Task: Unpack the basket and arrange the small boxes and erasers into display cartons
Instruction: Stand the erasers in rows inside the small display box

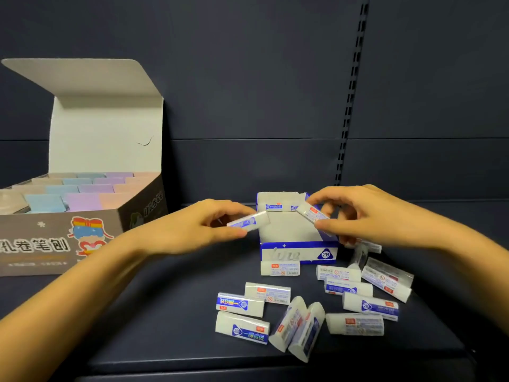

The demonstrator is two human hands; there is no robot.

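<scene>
we see both hands raised over a small blue-and-white display carton [298, 252] that stands open-topped on the dark shelf [165, 312], its front marked "2b". the left hand [217, 224] pinches 1 wrapped eraser [249, 222] between thumb and fingertips, holding it roughly level just to the left of the carton's rim. the right hand [358, 213] pinches a second eraser [312, 213], tilted with its lower end toward the carton's right wall, above the opening. inside the carton, a row of erasers [274, 206] stands against the back wall; how many we cannot tell. in front of the carton and to its right, over 10 loose erasers [242, 328] lie scattered on the shelf, some flat, some leaning on each other, 1 touching the carton's front. a few more lie partly hidden under the right hand. well to the left stands a larger grey carton [68, 238] with a cartoon figure printed on its front and its white lid [107, 133] folded up and back; it holds rows of pastel small boxes [82, 201] in blue, purple and pink. behind everything runs a dark back panel [248, 78] with a slotted upright [352, 92].
</scene>
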